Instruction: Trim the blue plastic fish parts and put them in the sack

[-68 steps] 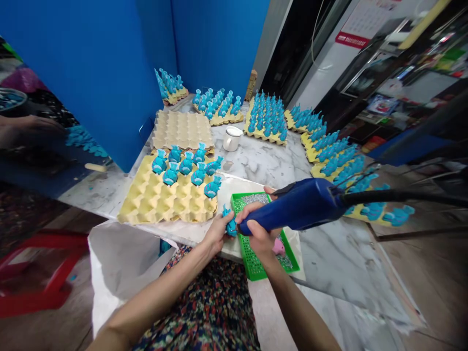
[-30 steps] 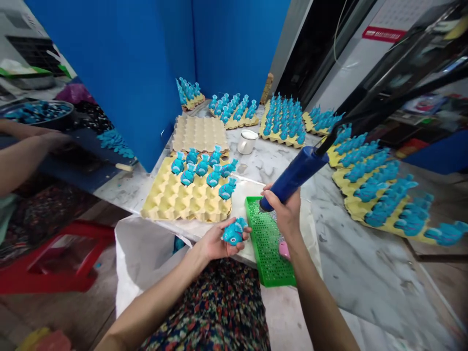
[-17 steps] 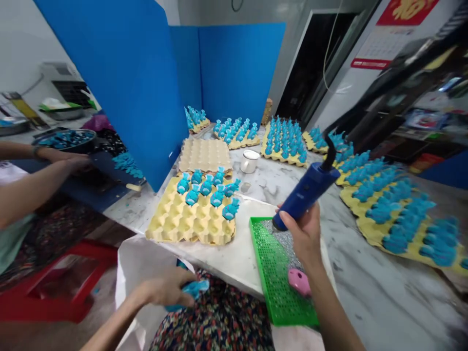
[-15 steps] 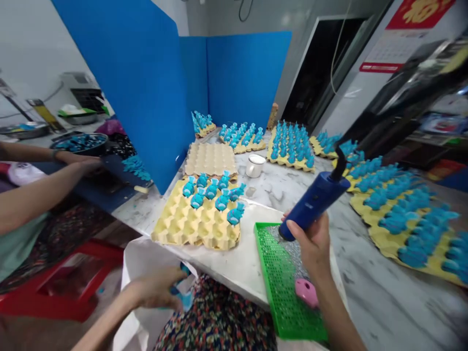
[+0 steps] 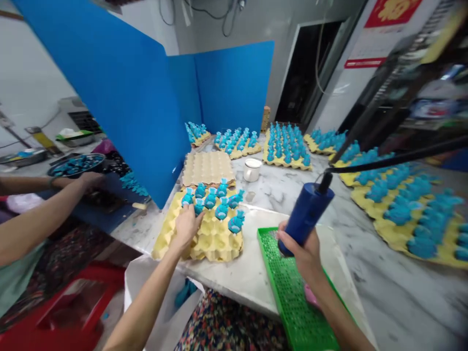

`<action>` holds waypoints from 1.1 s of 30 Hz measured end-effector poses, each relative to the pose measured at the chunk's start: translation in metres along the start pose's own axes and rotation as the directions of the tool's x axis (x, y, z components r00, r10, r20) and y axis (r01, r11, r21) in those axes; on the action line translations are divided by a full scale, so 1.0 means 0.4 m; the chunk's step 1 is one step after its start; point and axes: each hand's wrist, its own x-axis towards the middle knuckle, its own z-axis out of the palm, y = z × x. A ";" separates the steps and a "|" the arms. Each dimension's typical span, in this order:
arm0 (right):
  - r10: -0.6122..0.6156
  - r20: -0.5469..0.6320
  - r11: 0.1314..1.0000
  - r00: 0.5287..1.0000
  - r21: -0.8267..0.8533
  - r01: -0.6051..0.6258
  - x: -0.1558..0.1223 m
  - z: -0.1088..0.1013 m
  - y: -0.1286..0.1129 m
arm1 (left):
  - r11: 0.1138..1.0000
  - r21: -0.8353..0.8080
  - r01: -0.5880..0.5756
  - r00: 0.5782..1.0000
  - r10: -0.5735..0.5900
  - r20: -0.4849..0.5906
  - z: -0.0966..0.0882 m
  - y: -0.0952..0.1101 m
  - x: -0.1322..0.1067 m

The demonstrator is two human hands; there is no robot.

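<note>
My left hand [image 5: 188, 226] is over the near yellow egg tray [image 5: 208, 246], thumb and fingers around a small blue animal figurine [image 5: 198, 206] in one of the cups. Several similar figurines stand in the cups about it. In my right hand [image 5: 305, 251] is a blue corded cylindrical tool [image 5: 307, 214], tilted with its cord end up and its lower end just above a green perforated tray [image 5: 288, 287]. A pink piece [image 5: 310, 296] lies in that green tray, partly behind my right forearm.
A white mug [image 5: 251, 170] and a stacked beige egg tray [image 5: 208, 166] stand behind. More figurine-filled trays line the back and right. A blue partition [image 5: 120, 92] separates a co-worker's arms [image 5: 47, 209] at the left. A white bag [image 5: 137, 280] hangs below the table edge.
My left hand has risen from the white bag to the figurines on the egg tray. My right hand still holds the tool, now tilted more upright. The whole view has shifted slightly.
</note>
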 end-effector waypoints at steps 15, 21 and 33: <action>-0.022 -0.040 0.999 0.999 0.036 0.023 0.048 -0.010 0.106 | 0.308 -0.792 0.528 0.741 0.289 0.606 -0.022 0.211 -0.238; -0.059 -0.083 0.998 0.995 -0.025 0.057 0.047 -0.026 0.138 | 0.270 -0.712 0.648 0.638 0.320 0.701 0.127 0.260 -0.317; -0.061 -0.075 0.998 0.995 0.022 0.062 0.043 -0.012 0.145 | 0.223 -0.738 0.637 0.669 0.317 0.673 0.145 0.273 -0.325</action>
